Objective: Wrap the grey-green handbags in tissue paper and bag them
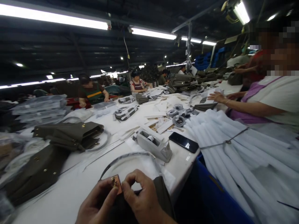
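Note:
Close in front of me, my left hand pinches a small orange-brown tag with a gold-coloured metal piece on it. The thumb and forefinger of my right hand are closed at the tag's right edge. Beneath both hands lies a dark olive bag, partly hidden by them. Its wrapped handle arches up behind my fingers. Just beyond the handle stands a grey tape dispenser, with a black phone to its right.
More olive bags lie on the white table to the left. Bundled white foam sheets rest over a blue bin at right. Wrapped rolls lie farther back. Co-workers sit around the table, one close at right.

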Tool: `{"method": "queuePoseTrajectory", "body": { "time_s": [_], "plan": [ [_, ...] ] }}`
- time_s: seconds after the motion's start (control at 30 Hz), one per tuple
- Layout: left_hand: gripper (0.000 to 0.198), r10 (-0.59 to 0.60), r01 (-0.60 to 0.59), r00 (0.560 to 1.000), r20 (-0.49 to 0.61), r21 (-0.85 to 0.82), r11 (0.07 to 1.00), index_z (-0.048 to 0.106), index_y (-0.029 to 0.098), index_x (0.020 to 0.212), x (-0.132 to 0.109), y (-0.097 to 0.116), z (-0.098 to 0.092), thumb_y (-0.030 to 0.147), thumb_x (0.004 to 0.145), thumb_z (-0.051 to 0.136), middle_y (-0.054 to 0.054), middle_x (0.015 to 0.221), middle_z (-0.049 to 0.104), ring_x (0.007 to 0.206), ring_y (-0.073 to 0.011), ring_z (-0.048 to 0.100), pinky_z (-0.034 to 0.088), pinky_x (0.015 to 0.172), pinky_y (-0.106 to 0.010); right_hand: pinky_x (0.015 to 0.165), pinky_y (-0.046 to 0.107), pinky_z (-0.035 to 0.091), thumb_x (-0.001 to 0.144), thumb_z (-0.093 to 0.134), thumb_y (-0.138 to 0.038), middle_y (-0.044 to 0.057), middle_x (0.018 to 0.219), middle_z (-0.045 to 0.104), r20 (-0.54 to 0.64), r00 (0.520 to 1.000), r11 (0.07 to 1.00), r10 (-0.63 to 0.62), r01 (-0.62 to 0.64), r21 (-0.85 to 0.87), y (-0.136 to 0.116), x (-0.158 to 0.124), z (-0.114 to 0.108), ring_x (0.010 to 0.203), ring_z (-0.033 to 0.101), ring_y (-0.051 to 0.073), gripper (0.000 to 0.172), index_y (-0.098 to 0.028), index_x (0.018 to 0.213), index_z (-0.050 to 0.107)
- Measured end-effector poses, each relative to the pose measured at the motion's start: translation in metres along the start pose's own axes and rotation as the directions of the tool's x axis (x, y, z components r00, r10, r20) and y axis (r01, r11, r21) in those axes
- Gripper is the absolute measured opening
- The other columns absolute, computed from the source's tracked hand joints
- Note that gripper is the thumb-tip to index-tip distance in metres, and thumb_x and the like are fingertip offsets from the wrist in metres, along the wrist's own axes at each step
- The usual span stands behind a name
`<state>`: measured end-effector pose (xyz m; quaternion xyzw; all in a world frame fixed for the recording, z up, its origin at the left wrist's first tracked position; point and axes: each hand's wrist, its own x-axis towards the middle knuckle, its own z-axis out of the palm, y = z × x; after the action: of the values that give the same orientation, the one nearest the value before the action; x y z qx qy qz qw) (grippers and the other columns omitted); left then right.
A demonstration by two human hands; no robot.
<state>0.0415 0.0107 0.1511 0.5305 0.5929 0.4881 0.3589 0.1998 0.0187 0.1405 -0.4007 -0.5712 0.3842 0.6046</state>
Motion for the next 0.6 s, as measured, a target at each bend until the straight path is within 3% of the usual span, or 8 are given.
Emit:
{"method": "queuePoseTrajectory", "body": {
  "time_s": [0.1, 0.17, 0.23, 0.3, 0.37, 0.43, 0.6],
  "plan": [
    [0.036, -0.040, 0.038, 0.999, -0.014, -0.080, 0.996, 0.071, 0.022, 0.094, -0.002, 0.005, 0.004, 0.051, 0.074, 0.078, -0.002, 0.091, 0.073, 0.088, -0.0204, 0.066, 0.053, 0.078, -0.025, 0.071, 0.023, 0.049, 0.092, 0.058, -0.032, -0.001, 0.076, 0.063, 0.028, 0.997, 0.997, 0.074, -0.075, 0.028, 0.005, -0.002, -0.001, 0.074, 0.060, 0.014, 0.018, -0.020, 0.079, 0.061],
    [0.032, -0.083, 0.080, 0.997, -0.004, -0.222, 0.972, 0.069, 0.021, 0.098, -0.003, 0.008, 0.008, 0.046, 0.080, 0.075, -0.001, 0.087, 0.071, 0.082, -0.0162, 0.064, 0.051, 0.074, -0.022, 0.074, 0.023, 0.050, 0.095, 0.054, -0.035, 0.000, 0.081, 0.065, 0.060, 0.995, 0.996, 0.082, -0.084, 0.038, 0.009, -0.003, -0.002, 0.078, 0.062, 0.015, 0.019, -0.021, 0.085, 0.062],
    [0.030, -0.131, 0.113, 0.991, -0.019, -0.397, 0.911, 0.068, 0.019, 0.097, -0.002, 0.010, 0.011, 0.043, 0.080, 0.075, 0.001, 0.083, 0.068, 0.073, -0.0124, 0.061, 0.049, 0.068, -0.021, 0.081, 0.025, 0.051, 0.095, 0.056, -0.036, 0.002, 0.091, 0.069, 0.114, 0.992, 0.998, 0.055, -0.059, 0.026, 0.013, -0.005, -0.002, 0.087, 0.065, 0.017, 0.017, -0.022, 0.100, 0.065],
    [0.029, -0.168, 0.126, 0.985, -0.034, -0.517, 0.847, 0.067, 0.018, 0.094, 0.000, 0.010, 0.011, 0.041, 0.079, 0.077, 0.002, 0.078, 0.064, 0.067, -0.0099, 0.057, 0.048, 0.062, -0.019, 0.086, 0.025, 0.051, 0.091, 0.062, -0.037, 0.002, 0.100, 0.071, 0.178, 0.983, 0.999, 0.052, -0.050, -0.013, 0.018, -0.005, -0.003, 0.094, 0.067, 0.019, 0.027, -0.025, 0.115, 0.063],
    [0.029, -0.179, 0.125, 0.983, -0.043, -0.559, 0.820, 0.067, 0.017, 0.092, 0.001, 0.009, 0.011, 0.040, 0.078, 0.078, 0.002, 0.074, 0.062, 0.063, -0.0088, 0.056, 0.046, 0.060, -0.019, 0.088, 0.027, 0.052, 0.089, 0.065, -0.039, 0.003, 0.105, 0.073, 0.225, 0.971, 0.996, 0.075, -0.064, -0.058, 0.021, -0.005, -0.004, 0.098, 0.068, 0.020, 0.032, -0.026, 0.118, 0.063],
    [0.029, -0.172, 0.115, 0.984, -0.050, -0.557, 0.823, 0.067, 0.016, 0.090, 0.001, 0.008, 0.011, 0.039, 0.077, 0.078, 0.002, 0.074, 0.061, 0.062, -0.0085, 0.055, 0.046, 0.059, -0.019, 0.088, 0.028, 0.053, 0.089, 0.065, -0.042, 0.004, 0.106, 0.074, 0.248, 0.965, 0.994, 0.088, -0.070, -0.078, 0.023, -0.004, -0.004, 0.102, 0.068, 0.022, 0.027, -0.026, 0.110, 0.067],
    [0.030, -0.113, 0.066, 0.992, -0.055, -0.539, 0.839, 0.069, 0.017, 0.095, -0.002, 0.007, 0.014, 0.039, 0.078, 0.078, -0.001, 0.080, 0.065, 0.067, -0.0093, 0.057, 0.048, 0.063, -0.019, 0.089, 0.031, 0.055, 0.089, 0.063, -0.045, 0.004, 0.106, 0.074, 0.205, 0.976, 0.994, 0.076, -0.057, -0.097, 0.023, -0.007, -0.006, 0.102, 0.069, 0.023, 0.027, -0.025, 0.106, 0.069]
  ]
}}
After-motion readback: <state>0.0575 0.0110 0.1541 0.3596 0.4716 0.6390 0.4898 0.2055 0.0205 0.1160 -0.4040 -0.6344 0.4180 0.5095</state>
